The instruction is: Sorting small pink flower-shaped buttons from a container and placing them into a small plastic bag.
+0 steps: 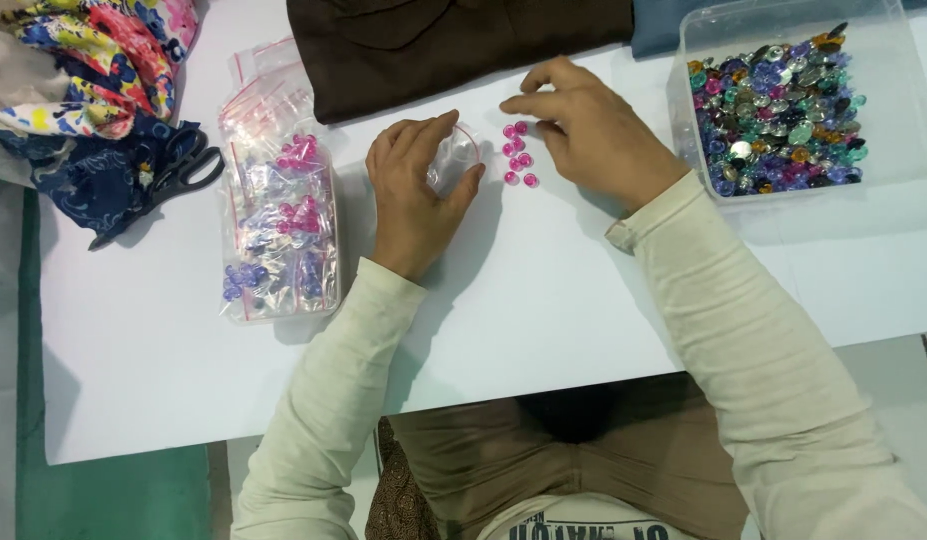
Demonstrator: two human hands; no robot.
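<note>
Pink gems [518, 153]: a small cluster is lying loose on the white table [544, 300], between your two hands. Your right hand [594, 130] is resting just beside them, its fingers [529, 102] held together and curving down over the top of the cluster; whether a gem is being pinched there, you cannot tell. Your left hand [416, 190] is cupping a small clear bag [452, 158], thumb and fingers curled around it, just left of the gems.

A heap of filled clear bags [279, 225], with pink and purple gems showing inside, is lying left of your left hand. Black scissors [184, 170] are sitting further left, partly on patterned cloth [94, 70]. A clear tub [904, 110] of mixed-colour gems is standing to the right, near your right hand. Brown cloth [454, 45] is lying folded at the table's far edge, just beyond both hands.
</note>
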